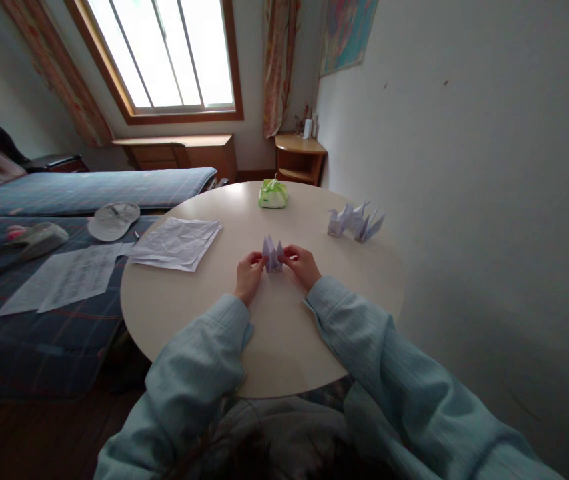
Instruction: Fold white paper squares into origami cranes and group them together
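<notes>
Head view: one round table, with a bed to its left and a wall to its right.
Folded paper: one piece, pointed tips up, near the middle of the table; whether its base touches the tabletop cannot be told.
Cranes: at least two, close together at the far right of the table; overlap hides the exact count.
Sheets: one creased stack at the left of the table; number unclear.
Printed pages: at least two, overlapping, on the bed.
Cap: one, white, on the bed, beyond the pages.
Pack: one, green and white, on the far side of the table; contents hidden.
Corner unit: one, far off; several small things stand on top.
Left hand: fingertips pinching the folded paper's left side, forearm reaching in from near left.
Right hand: fingertips pinching its right side, wrist bent inward, forearm from near right.
Sleeves: two, pale blue, cuffs above the table.
</notes>
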A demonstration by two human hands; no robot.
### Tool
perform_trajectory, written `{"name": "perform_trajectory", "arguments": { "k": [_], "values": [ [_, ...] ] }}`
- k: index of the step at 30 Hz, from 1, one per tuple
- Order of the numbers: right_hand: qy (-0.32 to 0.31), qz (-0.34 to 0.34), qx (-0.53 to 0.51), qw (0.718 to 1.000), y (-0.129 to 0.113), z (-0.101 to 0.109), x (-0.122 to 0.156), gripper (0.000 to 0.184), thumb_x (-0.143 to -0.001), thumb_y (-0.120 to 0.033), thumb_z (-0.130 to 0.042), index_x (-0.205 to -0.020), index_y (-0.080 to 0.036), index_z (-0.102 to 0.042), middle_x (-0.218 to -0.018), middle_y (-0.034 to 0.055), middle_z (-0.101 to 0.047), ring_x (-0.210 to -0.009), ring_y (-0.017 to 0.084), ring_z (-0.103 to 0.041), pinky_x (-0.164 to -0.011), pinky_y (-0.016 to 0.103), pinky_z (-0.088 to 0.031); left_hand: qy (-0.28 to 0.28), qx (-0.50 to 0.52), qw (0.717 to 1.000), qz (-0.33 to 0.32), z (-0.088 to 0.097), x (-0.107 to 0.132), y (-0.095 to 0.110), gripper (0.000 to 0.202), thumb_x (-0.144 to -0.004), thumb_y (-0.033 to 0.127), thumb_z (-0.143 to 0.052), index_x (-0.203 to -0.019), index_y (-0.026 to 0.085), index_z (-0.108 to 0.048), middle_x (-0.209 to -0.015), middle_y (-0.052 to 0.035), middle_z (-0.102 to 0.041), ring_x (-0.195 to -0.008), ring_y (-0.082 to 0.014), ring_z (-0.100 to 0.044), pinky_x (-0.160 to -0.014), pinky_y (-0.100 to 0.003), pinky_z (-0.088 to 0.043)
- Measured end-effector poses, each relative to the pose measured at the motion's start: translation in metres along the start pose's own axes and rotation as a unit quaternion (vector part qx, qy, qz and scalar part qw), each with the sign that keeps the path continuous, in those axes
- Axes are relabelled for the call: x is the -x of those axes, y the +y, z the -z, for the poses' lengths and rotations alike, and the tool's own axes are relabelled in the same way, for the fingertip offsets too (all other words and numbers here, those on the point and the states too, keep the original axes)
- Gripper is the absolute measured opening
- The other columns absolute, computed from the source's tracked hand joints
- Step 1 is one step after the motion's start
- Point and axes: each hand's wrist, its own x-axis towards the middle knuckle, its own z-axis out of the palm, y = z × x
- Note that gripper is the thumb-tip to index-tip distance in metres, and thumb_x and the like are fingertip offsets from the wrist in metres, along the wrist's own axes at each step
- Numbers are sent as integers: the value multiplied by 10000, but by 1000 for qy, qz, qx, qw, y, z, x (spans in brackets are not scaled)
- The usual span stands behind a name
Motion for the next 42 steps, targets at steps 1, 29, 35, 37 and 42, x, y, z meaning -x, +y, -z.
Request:
{"name": "perform_trajectory", "arguments": {
  "k": [1, 29, 35, 37, 42],
  "values": [
    [2, -2, 2, 1000, 0, 0, 0, 298, -683, -475, -541, -673, -182, -598, -689, 11, -634, -659, 130, -569, -632, 260, -428, 2, 4, 1000, 4, 0, 0, 0, 161, -654, 298, -591, -725, 157, -622, -654, -13, -622, -609, -120, -543, -572, -231, -407],
    [97, -68, -145, 982, 9, 0, -8, 239, -579, -387, -621, -676, -173, -572, -677, -1, -629, -635, 123, -563, -657, 272, -446, 46, 145, 988, 20, -2, 2, 10, 202, -656, 326, -584, -744, 146, -552, -770, -32, -625, -721, -112, -574, -704, -270, -456],
    [106, -76, -193, 972, 4, -1, -6, 274, -564, -411, -629, -688, -172, -578, -697, 9, -646, -666, 136, -582, -667, 288, -458, 42, 170, 984, 26, -2, 2, 10, 228, -652, 343, -597, -755, 146, -546, -794, -29, -624, -763, -113, -575, -773, -293, -446],
    [108, -81, -207, 969, 4, -1, -6, 271, -564, -403, -632, -695, -172, -580, -707, 13, -650, -675, 138, -585, -664, 289, -460, 43, 185, 981, 35, -2, 2, 10, 236, -647, 349, -602, -761, 150, -546, -808, -27, -622, -785, -116, -576, -787, -295, -444],
    [107, -96, -240, 960, 4, -2, -5, 256, -566, -380, -632, -704, -172, -575, -710, 14, -648, -661, 134, -580, -643, 282, -456, 21, 215, 975, 57, -2, 1, 8, 236, -645, 350, -603, -768, 160, -538, -847, -25, -617, -841, -122, -570, -814, -292, -426]
  ]
}}
